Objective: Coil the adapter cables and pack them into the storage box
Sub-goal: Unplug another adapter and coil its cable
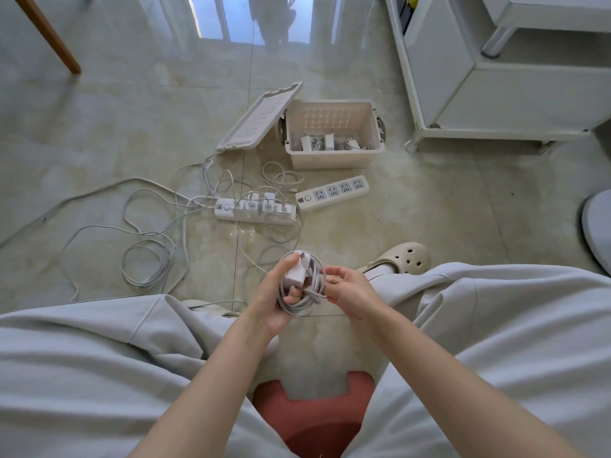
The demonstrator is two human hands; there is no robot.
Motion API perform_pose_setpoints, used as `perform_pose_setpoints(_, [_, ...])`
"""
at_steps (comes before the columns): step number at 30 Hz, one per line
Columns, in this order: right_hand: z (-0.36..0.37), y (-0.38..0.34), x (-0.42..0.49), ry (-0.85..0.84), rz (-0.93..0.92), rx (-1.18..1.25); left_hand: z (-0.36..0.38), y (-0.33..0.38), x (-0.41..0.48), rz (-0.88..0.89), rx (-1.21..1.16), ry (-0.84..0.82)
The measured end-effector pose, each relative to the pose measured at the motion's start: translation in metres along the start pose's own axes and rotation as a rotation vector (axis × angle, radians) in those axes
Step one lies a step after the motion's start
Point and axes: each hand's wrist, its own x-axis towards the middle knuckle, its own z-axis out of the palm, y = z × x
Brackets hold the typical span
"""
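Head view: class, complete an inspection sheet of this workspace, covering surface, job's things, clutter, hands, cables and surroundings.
Surface: glossy tiled floor; no table seen.
Job's things: open storage box with packed adapters inside; lid propped at its left side.
Clutter: empty power strip in front of the box.
Hands: left hand holds the held adapter and coiled cable; right hand pinches the coil's edge.
Cables: loose cables sprawl at left; plugged adapters sit in the second power strip.
Surroundings: white cabinet, wooden leg, red stool.
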Motion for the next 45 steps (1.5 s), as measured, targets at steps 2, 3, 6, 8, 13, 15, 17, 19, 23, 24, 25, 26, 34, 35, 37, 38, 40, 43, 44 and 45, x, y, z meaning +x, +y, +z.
perform_pose_setpoints(2, [0.000,0.003,-0.002,0.022,-0.068,-0.084,-0.002,0.000,0.003,-0.002,0.026,0.026])
perform_pose_setpoints(3, [0.000,0.004,-0.004,0.031,-0.121,-0.133,-0.003,-0.001,0.005,0.004,0.045,0.049])
perform_pose_setpoints(6, [0.005,0.006,-0.011,0.019,-0.235,-0.254,-0.002,-0.003,0.008,0.020,0.116,0.092])
perform_pose_setpoints(8, [0.006,0.006,-0.010,0.070,-0.297,-0.374,0.001,-0.005,0.008,0.004,0.180,0.094])
perform_pose_setpoints(13, [0.005,0.001,0.000,0.254,-0.506,-0.478,0.006,-0.007,0.010,-0.003,0.226,0.086])
perform_pose_setpoints(15, [0.007,-0.004,0.000,0.304,-0.593,-0.486,0.008,-0.003,0.011,0.003,0.162,0.047])
perform_pose_setpoints(17, [0.007,-0.011,0.001,0.306,-0.692,-0.542,0.010,0.002,0.013,0.005,0.093,0.037])
perform_pose_setpoints(19, [0.007,-0.016,-0.002,0.259,-0.765,-0.608,0.008,0.007,0.015,0.007,0.027,0.060])
perform_pose_setpoints(23, [0.006,-0.030,-0.002,0.186,-0.851,-0.638,0.001,0.018,0.023,0.031,-0.023,0.102])
perform_pose_setpoints(24, [0.007,-0.033,-0.001,0.173,-0.856,-0.630,0.000,0.021,0.026,0.048,-0.036,0.105])
perform_pose_setpoints(25, [0.008,-0.036,0.002,0.170,-0.861,-0.616,-0.001,0.023,0.029,0.068,-0.046,0.109])
perform_pose_setpoints(26, [0.010,-0.041,0.004,0.173,-0.869,-0.589,0.000,0.026,0.030,0.087,-0.047,0.106])
perform_pose_setpoints(34, [0.001,-0.086,0.046,0.363,-0.555,0.068,0.034,0.067,0.026,0.373,0.231,0.070])
perform_pose_setpoints(35, [0.000,-0.092,0.053,0.373,-0.487,0.143,0.040,0.072,0.026,0.420,0.302,0.057])
perform_pose_setpoints(37, [0.000,-0.098,0.063,0.340,-0.320,0.299,0.051,0.078,0.027,0.512,0.420,0.031])
perform_pose_setpoints(38, [0.001,-0.100,0.067,0.305,-0.230,0.368,0.055,0.080,0.027,0.563,0.480,0.016])
perform_pose_setpoints(40, [0.003,-0.102,0.070,0.238,-0.086,0.416,0.056,0.081,0.033,0.636,0.624,-0.006])
perform_pose_setpoints(43, [0.009,-0.105,0.077,0.161,-0.023,0.245,0.049,0.077,0.049,0.606,0.773,-0.049])
perform_pose_setpoints(44, [0.012,-0.108,0.078,0.125,-0.031,0.178,0.046,0.077,0.055,0.576,0.773,-0.049])
perform_pose_setpoints(45, [0.015,-0.111,0.079,0.086,-0.041,0.123,0.046,0.078,0.059,0.545,0.762,-0.039])
